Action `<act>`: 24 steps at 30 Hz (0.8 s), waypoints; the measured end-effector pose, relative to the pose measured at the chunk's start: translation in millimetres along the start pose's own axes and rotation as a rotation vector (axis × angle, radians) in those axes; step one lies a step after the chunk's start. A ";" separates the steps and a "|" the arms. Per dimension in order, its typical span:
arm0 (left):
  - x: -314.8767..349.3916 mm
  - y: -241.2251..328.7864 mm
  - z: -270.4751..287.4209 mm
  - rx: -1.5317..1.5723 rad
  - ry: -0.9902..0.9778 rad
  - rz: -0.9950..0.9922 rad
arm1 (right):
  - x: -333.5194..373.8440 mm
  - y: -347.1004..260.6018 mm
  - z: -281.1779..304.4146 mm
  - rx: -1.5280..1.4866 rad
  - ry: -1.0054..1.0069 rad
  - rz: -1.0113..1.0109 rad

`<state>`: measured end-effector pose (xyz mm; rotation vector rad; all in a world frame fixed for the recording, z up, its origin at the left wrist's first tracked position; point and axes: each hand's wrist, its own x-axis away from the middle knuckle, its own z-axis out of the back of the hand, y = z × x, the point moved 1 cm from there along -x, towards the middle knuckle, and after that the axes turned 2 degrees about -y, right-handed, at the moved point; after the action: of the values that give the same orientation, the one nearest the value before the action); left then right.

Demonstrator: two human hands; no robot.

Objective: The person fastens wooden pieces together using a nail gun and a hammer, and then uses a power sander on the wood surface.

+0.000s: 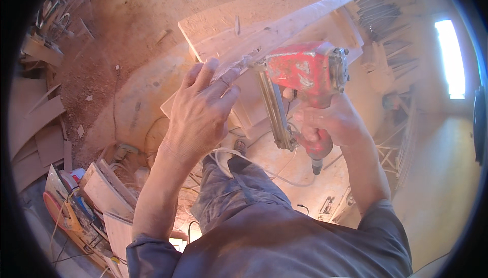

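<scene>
My right hand is wrapped round the grip of a worn red nail gun. The gun's long metal magazine hangs down toward me, and its nose sits against or close to a pale wooden strip; the exact contact is hard to see. That strip slants from my left hand up to the far right. My left hand grips its near end, fingers over the top and thumb toward the gun. Beneath the strip lies a broad wooden panel with a curved far edge.
Cut wooden boards are stacked at the left. Curved wood pieces and cluttered tools stand at the lower left. A pale hose loops below the gun, near my legs. Sawdust covers the floor. Thin wood strips lie at the far right.
</scene>
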<state>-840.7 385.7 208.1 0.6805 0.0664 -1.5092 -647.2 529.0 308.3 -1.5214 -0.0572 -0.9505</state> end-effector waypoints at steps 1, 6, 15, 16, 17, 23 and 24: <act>-0.6 -0.1 -1.0 0.015 -0.002 0.009 | 0.6 -3.0 -0.8 -0.002 -0.002 -0.009; -0.8 -1.5 -0.7 0.097 -0.011 0.083 | -3.5 -14.9 -1.2 -0.001 -0.049 -0.028; -1.5 -1.8 -1.3 0.153 0.013 0.129 | -9.0 -20.2 0.3 0.053 -0.065 -0.061; -1.9 -1.1 -0.5 0.154 0.010 0.132 | -9.1 -20.5 0.2 0.042 -0.070 -0.059; -2.0 -0.9 0.1 0.154 0.008 0.135 | -9.1 -20.9 0.1 0.031 -0.075 -0.056; 0.1 -3.5 1.1 0.176 0.008 0.134 | 2.2 -30.5 -2.7 0.056 0.025 -0.053; 0.8 -3.3 2.2 0.176 0.003 0.144 | 7.2 -35.1 -3.6 0.073 0.048 -0.046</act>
<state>-844.5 384.3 208.3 0.8110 -0.1121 -1.3852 -663.6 530.3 340.3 -1.4353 -0.0917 -1.0105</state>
